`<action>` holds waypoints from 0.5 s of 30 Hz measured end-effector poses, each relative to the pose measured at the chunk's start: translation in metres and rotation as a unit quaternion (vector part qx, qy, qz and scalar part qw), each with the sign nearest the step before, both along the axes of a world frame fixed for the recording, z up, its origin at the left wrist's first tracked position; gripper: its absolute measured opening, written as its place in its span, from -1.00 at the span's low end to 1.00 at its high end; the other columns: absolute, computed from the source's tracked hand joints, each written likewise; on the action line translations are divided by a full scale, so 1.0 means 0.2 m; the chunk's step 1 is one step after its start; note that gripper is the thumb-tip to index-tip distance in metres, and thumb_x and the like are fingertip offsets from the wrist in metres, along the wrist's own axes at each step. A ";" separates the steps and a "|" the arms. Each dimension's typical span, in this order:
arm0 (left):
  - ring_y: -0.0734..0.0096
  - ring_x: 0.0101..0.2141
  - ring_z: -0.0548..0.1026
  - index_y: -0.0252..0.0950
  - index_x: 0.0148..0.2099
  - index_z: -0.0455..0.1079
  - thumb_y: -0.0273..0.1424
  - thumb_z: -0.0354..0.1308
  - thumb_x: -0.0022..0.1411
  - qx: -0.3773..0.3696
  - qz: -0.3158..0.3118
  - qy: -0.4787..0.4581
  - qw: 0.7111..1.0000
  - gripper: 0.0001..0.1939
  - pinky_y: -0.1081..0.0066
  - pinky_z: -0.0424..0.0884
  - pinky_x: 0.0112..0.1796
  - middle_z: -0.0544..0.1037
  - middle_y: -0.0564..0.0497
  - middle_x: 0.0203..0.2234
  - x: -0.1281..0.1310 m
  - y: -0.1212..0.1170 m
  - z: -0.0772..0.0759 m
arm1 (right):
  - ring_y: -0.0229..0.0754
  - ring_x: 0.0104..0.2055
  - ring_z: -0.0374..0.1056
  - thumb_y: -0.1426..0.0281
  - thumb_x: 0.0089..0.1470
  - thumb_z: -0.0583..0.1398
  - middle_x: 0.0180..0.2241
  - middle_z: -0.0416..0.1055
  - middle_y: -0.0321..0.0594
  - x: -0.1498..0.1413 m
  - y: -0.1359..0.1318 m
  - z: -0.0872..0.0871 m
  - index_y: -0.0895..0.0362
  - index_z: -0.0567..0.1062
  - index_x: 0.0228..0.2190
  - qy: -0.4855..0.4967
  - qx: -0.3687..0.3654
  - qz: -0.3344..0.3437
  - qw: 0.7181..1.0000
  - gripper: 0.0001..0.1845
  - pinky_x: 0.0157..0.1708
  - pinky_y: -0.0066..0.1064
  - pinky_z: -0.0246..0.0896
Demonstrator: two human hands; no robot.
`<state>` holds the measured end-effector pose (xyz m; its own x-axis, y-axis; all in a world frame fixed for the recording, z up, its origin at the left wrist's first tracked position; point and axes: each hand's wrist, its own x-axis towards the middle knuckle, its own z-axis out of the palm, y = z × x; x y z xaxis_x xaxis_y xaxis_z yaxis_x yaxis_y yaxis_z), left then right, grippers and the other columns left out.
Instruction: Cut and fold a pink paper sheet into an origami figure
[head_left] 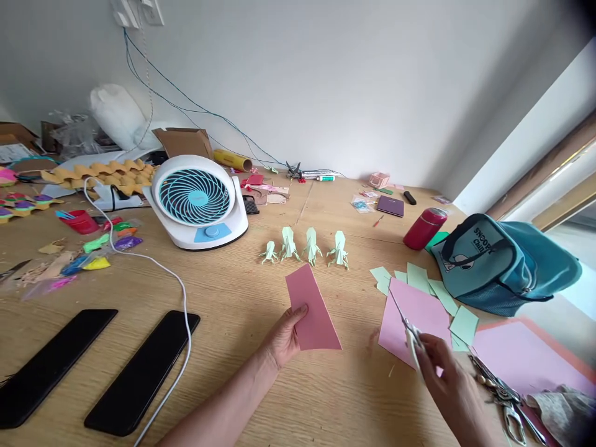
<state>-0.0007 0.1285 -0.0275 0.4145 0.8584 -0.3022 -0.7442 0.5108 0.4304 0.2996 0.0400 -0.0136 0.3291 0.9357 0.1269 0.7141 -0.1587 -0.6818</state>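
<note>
Between thumb and fingers, my left hand [287, 329] grips a piece of pink paper [314, 313] with a slanted right edge, held up over the table. My right hand [444, 372] is wrapped round the white handles of a pair of scissors [412, 332]. Their blades point up and left, above a larger pink sheet [416, 310]. Several folded green paper insects [311, 246] stand in a row beyond my left hand. Cut pieces of green paper [418, 277] lie around the far and right edges of the pink sheet.
A white fan [200, 202] stands at the back left, its cable [182, 292] running forward past two black slabs [144, 372]. To the right are a red flask [424, 228], a teal bag [503, 261], more pink paper [535, 351] and a pile of metal tools [505, 394].
</note>
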 end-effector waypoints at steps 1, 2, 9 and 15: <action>0.29 -0.28 0.62 -0.34 -0.20 0.51 -0.41 0.44 0.03 0.000 0.007 -0.003 1.000 -0.72 0.34 0.49 -0.17 0.67 -0.04 -0.33 0.00 0.01 0.00 | 0.03 -0.29 0.44 -0.03 0.16 0.06 -0.30 0.52 -0.09 -0.05 0.00 0.01 0.04 0.40 -0.14 0.073 0.004 0.030 0.997 -0.55 -0.41 -0.28 0.26; 0.29 -0.28 0.62 -0.34 -0.20 0.51 -0.41 0.44 0.03 0.001 0.011 -0.006 1.000 -0.73 0.34 0.48 -0.17 0.67 -0.03 -0.33 -0.01 0.01 0.00 | 0.02 -0.24 0.43 -0.02 0.17 0.08 -0.26 0.51 -0.09 -0.09 0.00 0.01 0.05 0.41 -0.13 0.134 -0.008 0.073 0.988 -0.56 -0.33 -0.28 0.29; 0.28 -0.27 0.62 -0.36 -0.18 0.50 -0.41 0.42 0.07 0.001 0.016 -0.014 1.000 -0.73 0.33 0.51 -0.17 0.66 -0.05 -0.32 -0.02 0.00 0.00 | -0.13 -0.36 0.27 -0.04 0.06 0.22 -0.44 0.35 -0.23 -0.28 -0.02 -0.04 0.08 0.52 -0.18 0.320 -0.089 0.176 0.927 -0.51 -0.38 -0.36 0.21; 0.30 -0.22 0.63 -0.35 -0.07 0.45 -0.42 0.35 0.16 -0.044 0.056 -0.008 0.997 -0.71 0.32 0.51 -0.08 0.66 -0.04 -0.27 -0.01 0.03 0.00 | -0.18 -0.47 0.26 -0.13 0.14 0.08 -0.44 0.36 -0.18 -0.33 -0.08 -0.04 0.15 0.44 -0.06 0.419 -0.145 0.318 0.838 -0.35 -0.46 -0.34 0.18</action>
